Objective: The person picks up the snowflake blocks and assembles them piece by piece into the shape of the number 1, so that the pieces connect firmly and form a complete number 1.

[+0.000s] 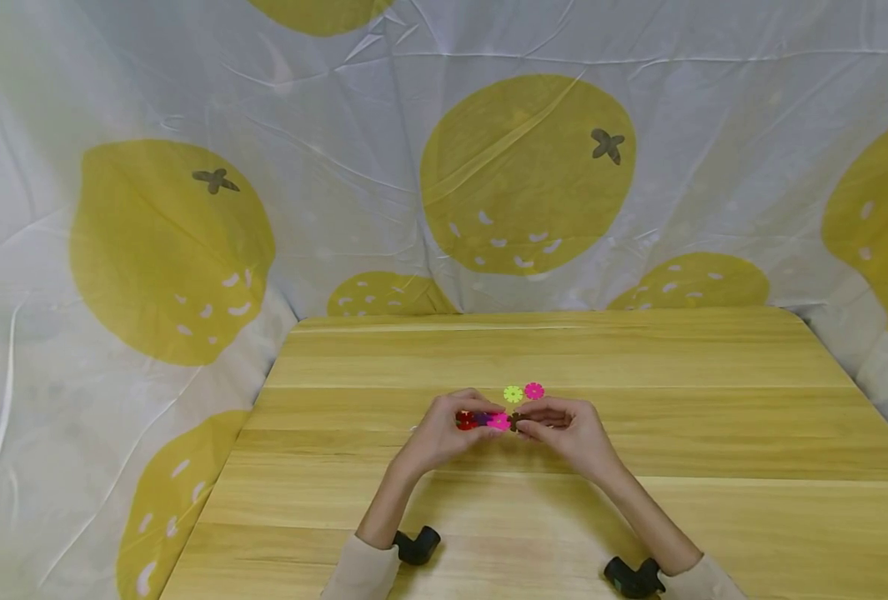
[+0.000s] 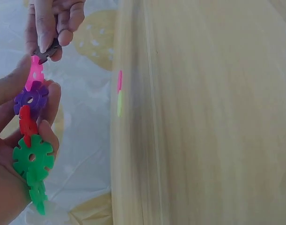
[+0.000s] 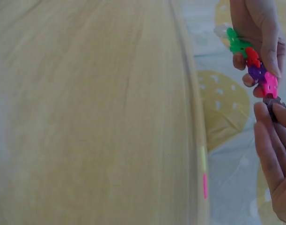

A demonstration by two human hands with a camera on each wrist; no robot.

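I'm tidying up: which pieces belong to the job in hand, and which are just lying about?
Job in hand:
multicoloured chain of notched plastic discs, in the left hand
dark brown notched plastic disc, pinched in the right hand

Lying about:
yellow notched plastic disc, on the wooden table
bright pink notched plastic disc, beside the yellow one

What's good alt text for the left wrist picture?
A left hand holds a chain of green, red, purple and pink notched discs; a right hand pinches a dark disc at its pink end. Pink and yellow-green pieces lie on a wooden table.
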